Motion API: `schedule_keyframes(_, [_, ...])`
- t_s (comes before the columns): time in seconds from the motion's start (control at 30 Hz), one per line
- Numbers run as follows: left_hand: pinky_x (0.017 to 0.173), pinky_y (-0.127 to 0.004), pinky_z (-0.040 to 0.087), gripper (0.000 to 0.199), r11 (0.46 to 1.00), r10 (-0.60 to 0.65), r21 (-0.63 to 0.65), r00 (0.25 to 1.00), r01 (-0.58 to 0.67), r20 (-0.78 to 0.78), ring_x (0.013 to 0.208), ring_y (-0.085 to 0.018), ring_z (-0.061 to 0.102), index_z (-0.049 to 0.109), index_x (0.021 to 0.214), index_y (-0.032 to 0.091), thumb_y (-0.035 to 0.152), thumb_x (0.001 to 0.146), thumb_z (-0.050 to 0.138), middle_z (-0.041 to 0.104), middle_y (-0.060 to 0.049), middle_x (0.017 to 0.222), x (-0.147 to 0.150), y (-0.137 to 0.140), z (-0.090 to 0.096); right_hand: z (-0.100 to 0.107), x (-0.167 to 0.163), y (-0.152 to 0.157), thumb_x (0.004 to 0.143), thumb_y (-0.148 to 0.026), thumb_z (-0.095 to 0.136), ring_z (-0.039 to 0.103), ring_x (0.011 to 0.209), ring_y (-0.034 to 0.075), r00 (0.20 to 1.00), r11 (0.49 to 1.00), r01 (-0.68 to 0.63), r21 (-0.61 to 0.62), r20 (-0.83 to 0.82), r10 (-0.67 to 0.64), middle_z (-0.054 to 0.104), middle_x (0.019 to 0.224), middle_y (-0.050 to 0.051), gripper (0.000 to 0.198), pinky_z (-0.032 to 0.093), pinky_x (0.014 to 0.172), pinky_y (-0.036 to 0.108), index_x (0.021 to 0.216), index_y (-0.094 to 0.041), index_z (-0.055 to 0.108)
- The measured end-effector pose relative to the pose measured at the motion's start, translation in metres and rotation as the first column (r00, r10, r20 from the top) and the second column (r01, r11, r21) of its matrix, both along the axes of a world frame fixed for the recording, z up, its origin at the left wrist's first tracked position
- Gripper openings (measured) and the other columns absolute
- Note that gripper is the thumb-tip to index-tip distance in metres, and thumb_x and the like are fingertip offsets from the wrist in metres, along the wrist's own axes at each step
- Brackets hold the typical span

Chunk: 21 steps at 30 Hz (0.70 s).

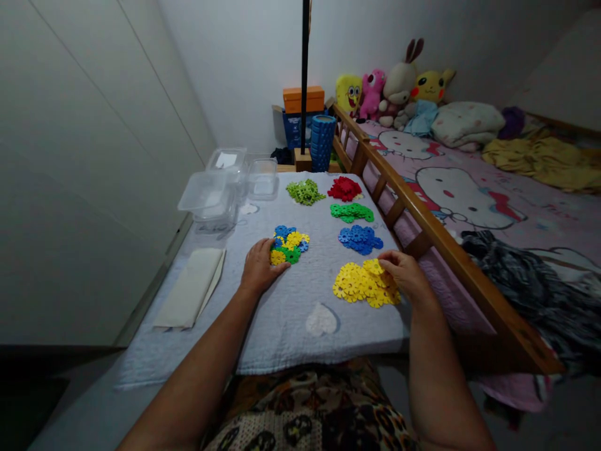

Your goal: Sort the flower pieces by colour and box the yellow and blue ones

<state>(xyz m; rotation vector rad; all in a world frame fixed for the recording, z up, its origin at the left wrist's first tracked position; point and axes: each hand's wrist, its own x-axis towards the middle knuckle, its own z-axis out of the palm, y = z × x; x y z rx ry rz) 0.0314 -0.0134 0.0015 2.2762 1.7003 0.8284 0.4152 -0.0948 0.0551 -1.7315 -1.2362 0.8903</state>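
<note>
My left hand (261,268) rests against the left side of a mixed pile of blue, yellow and green snowflake discs (292,241), its thumb apart from the fingers. At the right side of a yellow snowflake disc pile (357,282), my right hand (407,275) pinches the edge of a yellow snowflake disc (374,266). Behind the yellow pile lie blue discs (360,239), then dark green discs (351,212) and red discs (345,188). A light green disc pile (305,191) sits at the back middle.
Clear plastic boxes (211,194) stand at the back left of the cloth-covered table (282,332). A folded beige cloth or paper (191,288) lies at the left. A wooden bed rail (422,225) borders the right side. A black pole (304,75) rises behind.
</note>
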Motion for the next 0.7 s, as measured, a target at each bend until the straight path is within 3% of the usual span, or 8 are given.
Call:
schedule_keyframes(0.2, [0.112, -0.049, 0.040, 0.071, 1.000, -0.009, 0.008, 1.000, 0.009, 0.008, 0.128, -0.034, 0.052, 0.051, 0.131, 0.020, 0.046, 0.071, 0.078, 0.056, -0.015, 0.135, 0.000, 0.000, 0.003, 0.009, 0.002, -0.006, 0.067, -0.041, 0.063, 0.058, 0.067, 0.017, 0.997, 1.000, -0.017, 0.009, 0.077, 0.017, 0.066, 0.072, 0.002, 0.024, 0.043, 0.060, 0.028, 0.077, -0.019, 0.069])
schedule_keyframes(0.4, [0.111, -0.049, 0.040, 0.070, 1.000, -0.008, 0.006, 1.000, 0.008, 0.008, 0.128, -0.034, 0.052, 0.051, 0.131, 0.022, 0.046, 0.071, 0.078, 0.056, -0.014, 0.135, 0.000, 0.000, 0.003, 0.008, 0.008, -0.012, 0.065, -0.041, 0.066, 0.059, 0.066, 0.018, 1.000, 0.999, -0.011, -0.034, 0.029, 0.012, 0.067, 0.074, 0.003, 0.027, 0.043, 0.058, 0.028, 0.079, -0.019, 0.070])
schedule_keyframes(0.7, [0.111, -0.049, 0.041, 0.070, 1.000, -0.020, 0.024, 1.000, 0.020, 0.001, 0.126, -0.034, 0.053, 0.051, 0.130, 0.019, 0.046, 0.071, 0.078, 0.057, -0.015, 0.133, 0.000, -0.001, 0.003, 0.001, 0.025, -0.020, 0.061, -0.041, 0.068, 0.051, 0.054, 0.013, 0.981, 0.984, 0.177, -0.035, -0.077, -0.179, 0.060, 0.066, -0.001, 0.033, 0.039, 0.051, 0.026, 0.083, -0.018, 0.066])
